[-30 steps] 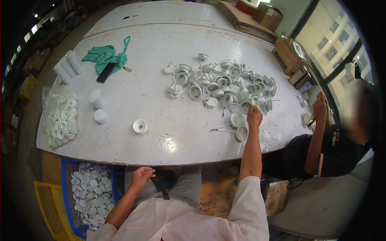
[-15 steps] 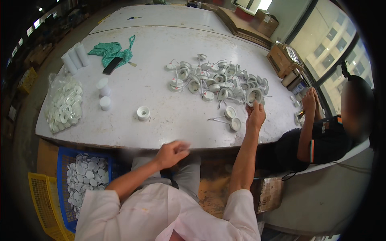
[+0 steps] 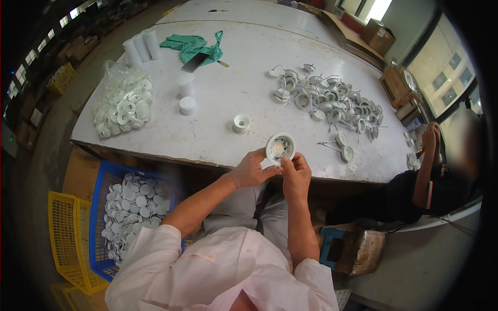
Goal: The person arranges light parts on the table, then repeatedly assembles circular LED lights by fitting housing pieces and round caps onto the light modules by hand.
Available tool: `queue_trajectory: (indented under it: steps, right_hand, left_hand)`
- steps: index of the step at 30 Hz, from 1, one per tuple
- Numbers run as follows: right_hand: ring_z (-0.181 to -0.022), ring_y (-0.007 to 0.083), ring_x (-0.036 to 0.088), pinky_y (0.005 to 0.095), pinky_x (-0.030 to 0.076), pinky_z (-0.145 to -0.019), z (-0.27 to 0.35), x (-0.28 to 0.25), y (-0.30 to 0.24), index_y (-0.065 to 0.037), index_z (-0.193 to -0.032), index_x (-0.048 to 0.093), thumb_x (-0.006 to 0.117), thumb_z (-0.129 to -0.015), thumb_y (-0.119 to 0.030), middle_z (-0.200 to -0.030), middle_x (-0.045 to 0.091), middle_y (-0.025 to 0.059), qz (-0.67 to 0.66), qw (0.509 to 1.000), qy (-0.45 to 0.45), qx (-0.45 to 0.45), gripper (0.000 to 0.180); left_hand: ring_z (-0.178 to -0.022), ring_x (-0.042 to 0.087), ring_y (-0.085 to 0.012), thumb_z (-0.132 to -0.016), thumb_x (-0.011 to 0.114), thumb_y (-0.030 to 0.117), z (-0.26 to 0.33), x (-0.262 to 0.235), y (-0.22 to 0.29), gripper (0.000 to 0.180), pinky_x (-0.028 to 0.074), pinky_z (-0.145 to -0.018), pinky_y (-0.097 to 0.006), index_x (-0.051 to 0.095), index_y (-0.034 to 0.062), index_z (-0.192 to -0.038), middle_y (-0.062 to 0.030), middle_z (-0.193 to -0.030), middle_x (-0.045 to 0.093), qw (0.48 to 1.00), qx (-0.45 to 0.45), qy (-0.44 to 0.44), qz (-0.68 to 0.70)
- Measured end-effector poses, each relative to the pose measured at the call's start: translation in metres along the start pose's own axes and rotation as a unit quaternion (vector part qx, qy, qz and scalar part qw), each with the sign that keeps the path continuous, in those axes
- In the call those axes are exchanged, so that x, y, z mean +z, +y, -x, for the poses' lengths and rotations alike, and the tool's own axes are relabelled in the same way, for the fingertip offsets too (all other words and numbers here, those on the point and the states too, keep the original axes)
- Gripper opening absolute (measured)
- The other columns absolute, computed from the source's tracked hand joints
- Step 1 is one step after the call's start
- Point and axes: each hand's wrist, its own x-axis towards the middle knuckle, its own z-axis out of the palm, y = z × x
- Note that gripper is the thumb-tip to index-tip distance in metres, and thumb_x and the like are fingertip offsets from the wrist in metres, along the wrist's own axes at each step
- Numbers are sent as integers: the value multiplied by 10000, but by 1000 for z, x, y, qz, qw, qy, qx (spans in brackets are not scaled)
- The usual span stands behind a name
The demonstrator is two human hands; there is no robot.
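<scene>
A: so where's the lamp cup (image 3: 280, 147) at?

B: just over the table (image 3: 218, 129) edge, near the white ring (image 3: 241, 123). Left hand (image 3: 250, 169) grip clamped on its rim, right hand (image 3: 296, 173) pinching the other side. Pile of cups (image 3: 332, 101) sits beyond.

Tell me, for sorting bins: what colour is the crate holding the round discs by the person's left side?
Blue crate, seen in the head view.
</scene>
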Motion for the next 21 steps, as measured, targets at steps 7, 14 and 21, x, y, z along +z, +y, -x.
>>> queue_trajectory:
  steps: [7,14,21]
  right_hand:
    - [-765,100,599,223,514,-661,6,21,20,32,-1028,593,660,-884,-116,-896,635,61,178,983,16,-38,216]
    - [-717,70,586,229,536,-648,-5,20,43,34,-979,627,643,-897,-126,-778,635,55,394,904,23,-166,180]
    - [-737,141,622,283,501,-689,-11,29,68,38,-1041,656,666,-841,-183,-854,683,127,351,936,31,-13,298]
  left_hand:
    - [-1084,547,-154,-894,619,245,34,-5,-13,457,435,-938,-314,503,-28,-1242,-125,-1156,600,983,-43,74,161]
    - [-947,602,-159,-887,603,198,50,-11,-22,407,485,-847,-299,523,-40,-1208,-120,-1072,633,982,-144,78,98]
    - [-685,590,-87,-891,594,153,74,-21,-40,307,451,-558,-216,548,-36,-1128,-77,-937,618,952,-173,111,229]
